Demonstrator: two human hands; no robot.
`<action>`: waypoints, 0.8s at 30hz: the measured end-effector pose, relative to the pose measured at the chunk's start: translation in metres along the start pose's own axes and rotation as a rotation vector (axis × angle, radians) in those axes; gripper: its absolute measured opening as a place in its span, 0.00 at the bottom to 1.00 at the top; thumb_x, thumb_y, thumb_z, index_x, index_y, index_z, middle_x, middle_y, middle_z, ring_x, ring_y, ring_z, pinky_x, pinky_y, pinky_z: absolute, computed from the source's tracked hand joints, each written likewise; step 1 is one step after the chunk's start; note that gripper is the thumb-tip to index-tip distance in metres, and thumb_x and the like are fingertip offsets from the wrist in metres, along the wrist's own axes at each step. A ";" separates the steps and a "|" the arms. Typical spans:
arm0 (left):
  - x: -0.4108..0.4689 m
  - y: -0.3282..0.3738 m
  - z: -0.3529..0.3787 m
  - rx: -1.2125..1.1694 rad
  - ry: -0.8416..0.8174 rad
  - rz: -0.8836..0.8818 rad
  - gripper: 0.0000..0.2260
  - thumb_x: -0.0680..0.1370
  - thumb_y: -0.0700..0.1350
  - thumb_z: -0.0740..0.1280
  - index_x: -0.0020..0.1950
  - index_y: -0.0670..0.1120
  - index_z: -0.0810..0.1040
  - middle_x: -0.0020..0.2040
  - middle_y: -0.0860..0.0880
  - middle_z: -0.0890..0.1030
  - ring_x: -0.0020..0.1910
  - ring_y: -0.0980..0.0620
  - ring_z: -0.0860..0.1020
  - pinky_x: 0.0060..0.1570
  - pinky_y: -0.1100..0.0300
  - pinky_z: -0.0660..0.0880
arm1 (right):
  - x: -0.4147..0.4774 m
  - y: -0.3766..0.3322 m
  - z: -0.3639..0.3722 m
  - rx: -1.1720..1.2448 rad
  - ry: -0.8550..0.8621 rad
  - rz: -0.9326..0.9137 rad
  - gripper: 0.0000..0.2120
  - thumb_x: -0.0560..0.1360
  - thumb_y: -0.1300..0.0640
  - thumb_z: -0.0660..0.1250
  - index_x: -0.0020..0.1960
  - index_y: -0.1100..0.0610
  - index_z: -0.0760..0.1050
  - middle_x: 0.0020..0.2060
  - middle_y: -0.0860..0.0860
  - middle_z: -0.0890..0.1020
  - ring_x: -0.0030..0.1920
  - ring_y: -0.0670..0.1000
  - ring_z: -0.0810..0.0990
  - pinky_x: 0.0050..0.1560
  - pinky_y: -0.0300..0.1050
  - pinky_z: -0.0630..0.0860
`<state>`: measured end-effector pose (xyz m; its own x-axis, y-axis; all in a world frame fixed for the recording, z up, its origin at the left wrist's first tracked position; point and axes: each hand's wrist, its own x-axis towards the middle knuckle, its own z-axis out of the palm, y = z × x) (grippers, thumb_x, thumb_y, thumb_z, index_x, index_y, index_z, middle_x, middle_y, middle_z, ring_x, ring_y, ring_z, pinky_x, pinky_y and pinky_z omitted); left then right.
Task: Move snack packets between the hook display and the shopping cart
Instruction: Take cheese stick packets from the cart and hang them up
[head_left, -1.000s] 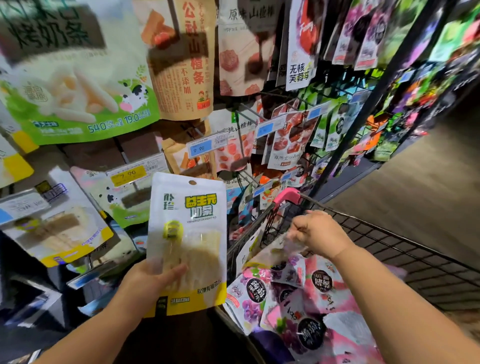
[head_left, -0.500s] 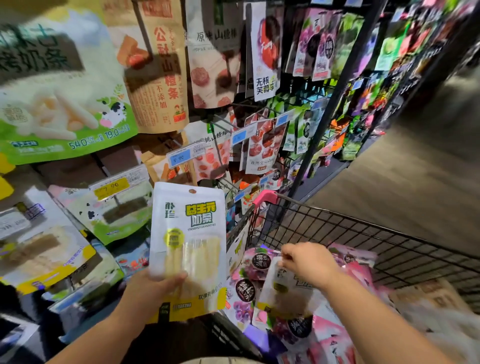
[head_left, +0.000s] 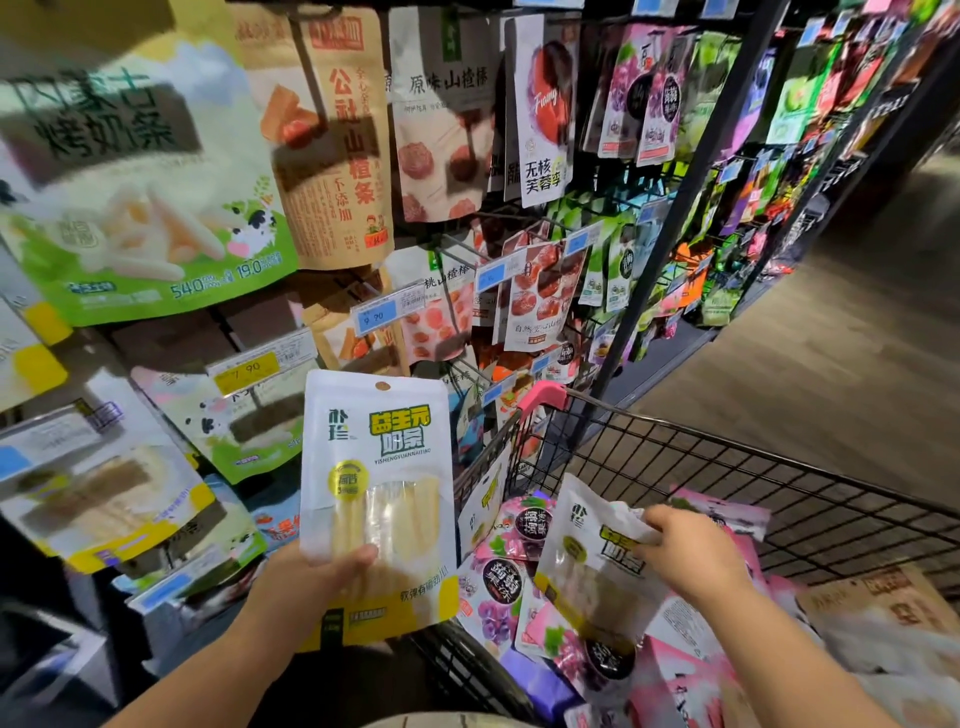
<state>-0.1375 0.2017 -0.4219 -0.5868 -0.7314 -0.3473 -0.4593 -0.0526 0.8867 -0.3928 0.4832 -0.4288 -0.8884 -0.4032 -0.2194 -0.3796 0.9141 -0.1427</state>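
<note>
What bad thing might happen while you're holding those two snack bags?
The right hand pinches the lower packet only by its crumpled top, so it might drop into the cart. The left hand holds the upright packet low down, so it may tip over.

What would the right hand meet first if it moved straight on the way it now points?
Probably the purple jelly packets lying in the cart, just beyond the white packet that the right hand grips. Depth is unclear here.
</note>
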 end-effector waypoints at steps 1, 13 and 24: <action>0.000 -0.001 0.000 0.003 0.000 0.002 0.11 0.70 0.46 0.76 0.30 0.42 0.82 0.30 0.46 0.83 0.36 0.45 0.81 0.38 0.56 0.73 | -0.001 0.001 0.003 0.170 -0.003 0.047 0.06 0.73 0.53 0.72 0.41 0.51 0.75 0.39 0.47 0.81 0.41 0.50 0.79 0.31 0.41 0.67; -0.011 0.011 0.003 -0.057 0.019 -0.011 0.11 0.67 0.47 0.78 0.38 0.45 0.78 0.35 0.48 0.80 0.38 0.47 0.78 0.34 0.58 0.69 | -0.023 -0.003 0.081 0.944 -0.018 0.419 0.10 0.71 0.58 0.76 0.38 0.60 0.77 0.29 0.49 0.77 0.36 0.53 0.76 0.34 0.43 0.69; -0.003 0.022 -0.003 0.028 -0.021 0.037 0.06 0.70 0.49 0.77 0.42 0.51 0.81 0.39 0.53 0.83 0.42 0.53 0.80 0.39 0.59 0.73 | 0.008 -0.018 0.037 0.929 0.088 0.242 0.06 0.75 0.54 0.71 0.41 0.53 0.77 0.41 0.55 0.81 0.45 0.56 0.79 0.48 0.50 0.75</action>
<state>-0.1441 0.2009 -0.4001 -0.6173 -0.7181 -0.3213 -0.4557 -0.0066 0.8901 -0.3838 0.4617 -0.4634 -0.9463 -0.1690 -0.2756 0.1387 0.5577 -0.8184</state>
